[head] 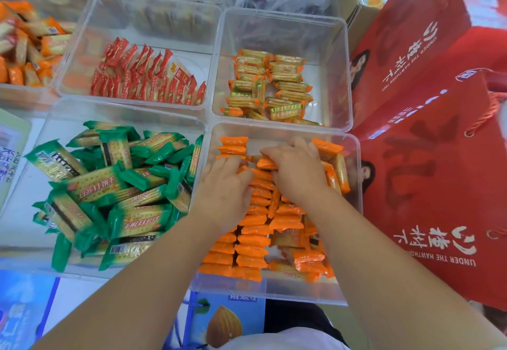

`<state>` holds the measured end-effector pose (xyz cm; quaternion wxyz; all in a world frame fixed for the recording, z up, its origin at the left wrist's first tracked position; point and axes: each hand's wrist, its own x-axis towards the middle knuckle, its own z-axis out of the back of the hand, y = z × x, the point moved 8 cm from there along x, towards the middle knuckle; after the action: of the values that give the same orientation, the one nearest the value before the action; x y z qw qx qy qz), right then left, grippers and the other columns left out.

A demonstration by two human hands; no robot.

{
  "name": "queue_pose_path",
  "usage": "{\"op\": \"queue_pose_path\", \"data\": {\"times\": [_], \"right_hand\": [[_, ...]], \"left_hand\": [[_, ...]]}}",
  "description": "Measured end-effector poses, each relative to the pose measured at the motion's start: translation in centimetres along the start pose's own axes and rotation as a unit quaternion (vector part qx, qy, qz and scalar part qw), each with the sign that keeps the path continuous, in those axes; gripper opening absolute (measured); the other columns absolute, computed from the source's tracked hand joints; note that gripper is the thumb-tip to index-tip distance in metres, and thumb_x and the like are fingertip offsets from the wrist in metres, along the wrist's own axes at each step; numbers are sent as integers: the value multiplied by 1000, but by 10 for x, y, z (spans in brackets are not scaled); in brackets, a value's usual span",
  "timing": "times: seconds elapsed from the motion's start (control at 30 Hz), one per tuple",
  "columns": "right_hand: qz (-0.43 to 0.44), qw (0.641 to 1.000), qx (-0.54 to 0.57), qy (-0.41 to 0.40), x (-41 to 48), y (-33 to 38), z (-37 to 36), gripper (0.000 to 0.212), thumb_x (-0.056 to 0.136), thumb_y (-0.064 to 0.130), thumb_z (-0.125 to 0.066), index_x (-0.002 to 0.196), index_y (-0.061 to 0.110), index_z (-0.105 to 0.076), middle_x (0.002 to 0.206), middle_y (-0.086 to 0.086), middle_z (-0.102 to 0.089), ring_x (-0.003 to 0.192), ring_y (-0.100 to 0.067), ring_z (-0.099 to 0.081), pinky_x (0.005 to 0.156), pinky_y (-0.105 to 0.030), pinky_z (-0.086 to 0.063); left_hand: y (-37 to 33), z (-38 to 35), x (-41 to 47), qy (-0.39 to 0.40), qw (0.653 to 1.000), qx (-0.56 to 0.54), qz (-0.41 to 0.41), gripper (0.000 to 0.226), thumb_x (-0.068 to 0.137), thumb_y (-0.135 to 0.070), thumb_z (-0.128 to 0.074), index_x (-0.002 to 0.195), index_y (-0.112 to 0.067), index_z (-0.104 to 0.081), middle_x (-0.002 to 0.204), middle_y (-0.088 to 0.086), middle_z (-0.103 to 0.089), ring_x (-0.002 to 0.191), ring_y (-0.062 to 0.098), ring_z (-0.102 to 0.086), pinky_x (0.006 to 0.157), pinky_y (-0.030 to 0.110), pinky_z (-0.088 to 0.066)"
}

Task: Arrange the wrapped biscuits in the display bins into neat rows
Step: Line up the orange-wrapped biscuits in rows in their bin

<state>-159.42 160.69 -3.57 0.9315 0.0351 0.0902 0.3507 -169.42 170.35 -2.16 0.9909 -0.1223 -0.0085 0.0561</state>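
I see both hands in the clear bin [301, 293] of orange biscuits [252, 240], lower centre of frame.
The left hand [225, 187] lies palm-down on the rows, and I cannot tell its grip; the right hand [297, 174] curls its fingers round orange biscuits at the bin's far end.

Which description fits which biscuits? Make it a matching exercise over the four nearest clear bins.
Things:
1. green biscuits
2. orange biscuits
3. red biscuits
4. yellow biscuits

States:
A. standing on edge in rows
B. left hand and right hand touch them
C. loose jumble
D. lying flat in the far right bin

Pairs: 1-C, 2-B, 3-A, 4-D.
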Motion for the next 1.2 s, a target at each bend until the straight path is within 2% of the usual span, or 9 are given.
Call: {"op": "queue_pose_path", "data": {"times": [0.13, 0.3, 0.43, 0.6, 0.8, 0.93, 1.0, 1.1, 1.2], "right_hand": [[20, 998, 14, 65, 0, 9, -13, 59, 89, 5, -54, 144, 25, -47, 134, -2, -57, 125, -29, -41, 101, -44, -36], [10, 982, 70, 172, 8, 8, -18, 62, 94, 30, -55, 150, 8, -41, 146, -15, -49, 135, -35, -41, 111, -48, -38], [0, 975, 70, 211, 16, -2, -13, 54, 96, 23, -55, 149, 17, -44, 149, -13, -50, 135, -34, -44, 107, -45, -43], [-28, 975, -68, 209, 26, -3, -11, 44, 98, 51, -53, 124, 16, -60, 125, -12, -64, 120, -35, -51, 90, -46, -46], [-6, 976, -47, 213, 23, 10, -27, 49, 103, 52, -42, 137, 17, -49, 128, -18, -61, 125, -37, -48, 88, -44, -40], [-8, 977, -15, 213, 16, 9, -29, 60, 102, 54, -43, 152, 22, -35, 135, -19, -58, 133, -36, -41, 103, -46, -37], [-8, 981, 62, 184, 10, 13, -22, 64, 100, 48, -52, 156, 25, -31, 138, -16, -57, 135, -35, -41, 106, -46, -39], [-37, 981, 189, 0, -5, 3, 14, 48, 97, 31, -62, 144, 21, -54, 134, -8, -63, 131, -28, -48, 105, -41, -42], [-113, 968, 147, -166, -36, -28, 42, 29, 93, 26, -65, 120, 17, -70, 116, -6, -69, 116, -28, -53, 99, -40, -41]], "left_hand": [[8, 12, -23, -49, 998, 29, 4, 36, 79, -37, -75, 110, -20, -70, 129, 11, -58, 122, 34, -46, 101, 51, -32], [34, 4, -47, -22, 992, 37, 117, 62, 85, -51, -66, 139, -22, -53, 153, 16, -39, 142, 40, -31, 114, 60, -24], [33, -3, -48, -17, 993, 46, 108, 66, 87, -53, -63, 142, -21, -48, 156, 16, -35, 143, 39, -30, 116, 61, -23], [34, -4, -48, -16, 992, 42, 115, 70, 83, -52, -66, 143, -22, -45, 158, 17, -30, 144, 38, -28, 116, 61, -23], [36, -5, -48, -15, 992, 42, 120, 77, 81, -59, -64, 146, -22, -43, 162, 17, -22, 144, 37, -27, 117, 59, -19], [36, -6, -48, -18, 991, 47, 122, 77, 81, -57, -65, 145, -23, -42, 162, 17, -22, 142, 37, -27, 116, 59, -19], [37, -6, -48, -17, 991, 48, 122, 77, 80, -57, -66, 145, -23, -42, 162, 17, -23, 142, 37, -28, 116, 59, -20], [37, -6, -49, -16, 991, 42, 124, 76, 81, -56, -66, 145, -23, -42, 162, 17, -24, 142, 37, -29, 116, 59, -20], [36, -5, -48, -12, 991, 39, 124, 75, 81, -54, -67, 144, -22, -43, 162, 17, -24, 142, 38, -30, 116, 60, -21]]}}
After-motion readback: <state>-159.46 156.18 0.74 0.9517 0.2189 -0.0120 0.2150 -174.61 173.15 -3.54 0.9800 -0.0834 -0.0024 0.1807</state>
